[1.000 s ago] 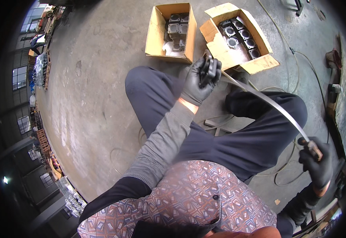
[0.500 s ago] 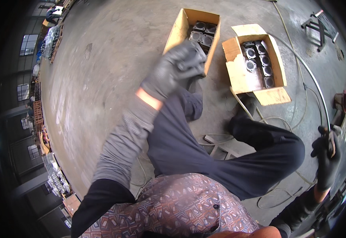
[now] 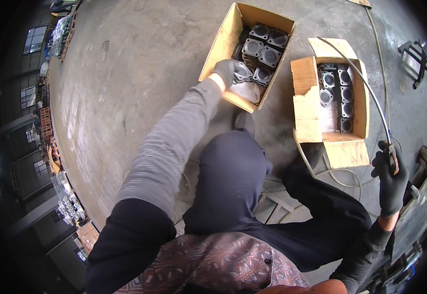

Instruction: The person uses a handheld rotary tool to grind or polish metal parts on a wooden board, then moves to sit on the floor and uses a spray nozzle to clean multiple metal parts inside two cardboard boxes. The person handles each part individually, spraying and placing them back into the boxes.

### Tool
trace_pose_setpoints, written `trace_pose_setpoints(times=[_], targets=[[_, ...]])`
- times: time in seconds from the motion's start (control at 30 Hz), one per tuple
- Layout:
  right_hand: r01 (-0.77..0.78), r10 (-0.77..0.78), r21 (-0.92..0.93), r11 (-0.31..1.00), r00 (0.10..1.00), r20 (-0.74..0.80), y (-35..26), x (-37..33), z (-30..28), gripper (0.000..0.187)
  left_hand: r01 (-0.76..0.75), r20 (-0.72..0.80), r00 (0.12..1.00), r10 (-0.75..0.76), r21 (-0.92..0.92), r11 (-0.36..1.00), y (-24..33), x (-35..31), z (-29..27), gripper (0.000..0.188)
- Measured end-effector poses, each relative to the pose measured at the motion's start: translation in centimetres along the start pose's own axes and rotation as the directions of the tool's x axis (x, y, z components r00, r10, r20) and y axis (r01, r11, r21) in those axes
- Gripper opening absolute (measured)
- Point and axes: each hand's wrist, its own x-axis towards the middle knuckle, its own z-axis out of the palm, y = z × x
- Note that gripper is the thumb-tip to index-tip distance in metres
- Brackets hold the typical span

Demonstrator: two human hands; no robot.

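Note:
My left hand (image 3: 226, 71), in a dark grey glove, reaches into the left cardboard box (image 3: 219, 41). Its fingers close on the edge of a grey flanged metal casting (image 3: 243, 73) with a round centre. Similar castings (image 3: 270, 56) sit in rows beside and beyond it in that box. Off to the right, my gloved right hand (image 3: 391, 181) grips the orange-brown handle of an air gun (image 3: 395, 161). A long, thin, curved tube runs from it up over the right cardboard box (image 3: 307, 117).
More castings (image 3: 346, 94) stand in the right box, whose flaps are folded out. A pale hose (image 3: 305, 159) loops on the floor past my foot. A black metal stand (image 3: 421, 61) is at the far right, a workbench (image 3: 419, 210) at the right edge. Loaded pallets line the left.
My left hand has gone from above my knee, at the left box's near edge, forward into that box. The view has shifted; my right hand keeps its grip on the air gun.

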Motion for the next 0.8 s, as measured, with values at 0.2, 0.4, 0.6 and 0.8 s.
trace_pose_setpoints(times=[0.2,0.4,0.6,0.8], targets=[[-0.082,0.083,-0.060,0.995,0.996,0.016,0.2,0.6,0.5,0.031,0.087,-0.177,0.983,-0.054,0.181,0.980,-6.1,11.4,-4.1,0.038],[-0.069,0.072,-0.069,0.995,0.996,0.047,0.2,1.0,0.6,0.030,0.026,-0.121,0.986,0.118,0.798,0.602,-7.2,9.7,-2.6,0.046],[-0.108,0.113,-0.072,0.992,0.991,0.066,0.3,1.3,0.6,0.030,0.065,-0.423,0.891,0.165,0.479,0.875,-6.5,7.3,2.0,0.056],[-0.072,0.077,-0.063,0.995,0.995,0.069,0.2,1.3,0.5,0.028,0.303,-0.433,0.875,0.217,0.840,0.450,-4.4,3.0,4.5,0.069]])
